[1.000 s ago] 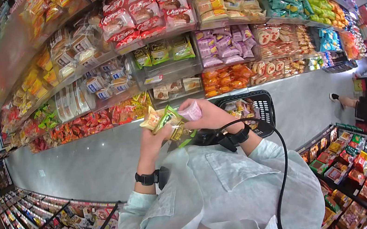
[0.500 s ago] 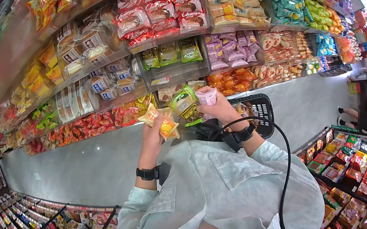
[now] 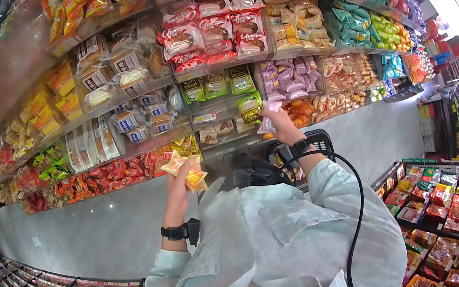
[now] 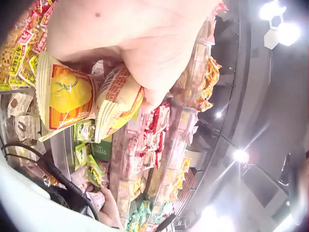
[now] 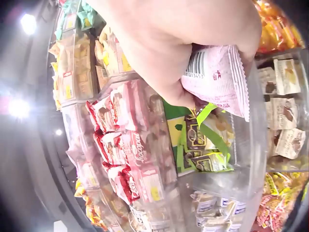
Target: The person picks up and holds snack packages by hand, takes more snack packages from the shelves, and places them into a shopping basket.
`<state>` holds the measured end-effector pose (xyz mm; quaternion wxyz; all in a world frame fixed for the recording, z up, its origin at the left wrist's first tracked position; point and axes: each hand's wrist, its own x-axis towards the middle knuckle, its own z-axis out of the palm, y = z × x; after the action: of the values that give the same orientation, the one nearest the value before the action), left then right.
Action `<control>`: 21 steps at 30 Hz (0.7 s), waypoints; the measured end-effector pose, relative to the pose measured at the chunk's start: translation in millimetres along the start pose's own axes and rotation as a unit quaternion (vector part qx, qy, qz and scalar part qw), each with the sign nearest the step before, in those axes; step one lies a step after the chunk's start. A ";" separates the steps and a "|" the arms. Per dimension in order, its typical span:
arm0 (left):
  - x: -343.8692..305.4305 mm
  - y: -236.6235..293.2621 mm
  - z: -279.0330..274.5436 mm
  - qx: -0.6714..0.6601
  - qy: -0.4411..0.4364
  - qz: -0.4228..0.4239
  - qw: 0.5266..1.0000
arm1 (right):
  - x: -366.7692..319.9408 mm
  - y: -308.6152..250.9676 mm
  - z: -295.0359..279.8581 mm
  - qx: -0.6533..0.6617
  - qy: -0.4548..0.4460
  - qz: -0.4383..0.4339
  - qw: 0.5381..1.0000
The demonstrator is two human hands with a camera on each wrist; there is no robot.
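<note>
My left hand (image 3: 176, 189) grips two cream-and-yellow snack packets (image 4: 72, 96) away from the shelves; a yellow fruit is printed on one. At the lower shelf bins, my right hand (image 3: 283, 127) pinches a pale purple packet (image 5: 219, 75) whose back carries a barcode. A green-and-dark packet (image 3: 250, 108) sticks out beyond the fingers of that same hand, at the front of a clear bin (image 3: 201, 110). Several matching green packets (image 3: 215, 85) stand along the back of this bin. In the right wrist view, the hand and purple packet hide part of the green one.
Below my right forearm is a black shopping basket (image 3: 323, 139) with packets inside, beside a black bag (image 3: 257, 172). Red Chocopai packs (image 3: 216, 31) fill the bin above, purple packets (image 3: 290, 79) the one to the right. A black cable (image 3: 359, 207) runs down over my shirt.
Both hands were together with the packets, then parted. My right hand has moved forward to the shelf with the green and purple packets; my left keeps the yellow ones, lower and to the left.
</note>
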<state>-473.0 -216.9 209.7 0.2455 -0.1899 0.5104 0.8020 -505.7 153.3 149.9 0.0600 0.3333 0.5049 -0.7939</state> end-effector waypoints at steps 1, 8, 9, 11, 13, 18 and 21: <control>-0.9 2.0 -4.6 -0.003 -0.007 0.001 1.000 | 9.0 -12.4 5.1 -0.005 0.002 -0.004 1.000; -10.7 -18.5 14.1 -0.047 0.075 0.042 0.995 | 96.0 -41.8 -0.9 -0.026 0.029 -0.050 0.998; -11.9 -21.7 21.1 -0.045 0.091 0.032 0.994 | 94.7 -42.8 -0.4 -0.019 0.053 -0.052 0.997; -13.0 -26.7 32.1 -0.051 0.090 0.019 0.995 | 97.4 -41.0 -12.7 0.005 0.060 -0.051 0.997; -10.9 -30.0 45.7 -0.052 0.097 0.019 0.994 | 91.0 -45.7 -25.3 0.034 0.059 -0.055 0.996; -8.4 -30.5 83.5 -0.047 0.123 0.028 0.991 | 140.1 -41.3 -91.1 0.038 0.070 -0.052 0.996; -3.2 -34.9 95.1 -0.045 0.125 0.039 0.990 | 123.6 -70.2 -90.0 0.082 0.102 -0.077 0.988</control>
<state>-455.0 -118.3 224.8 0.1397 -0.2801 0.5072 0.8030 -589.2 292.8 106.4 -0.0809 0.3759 0.4656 -0.7971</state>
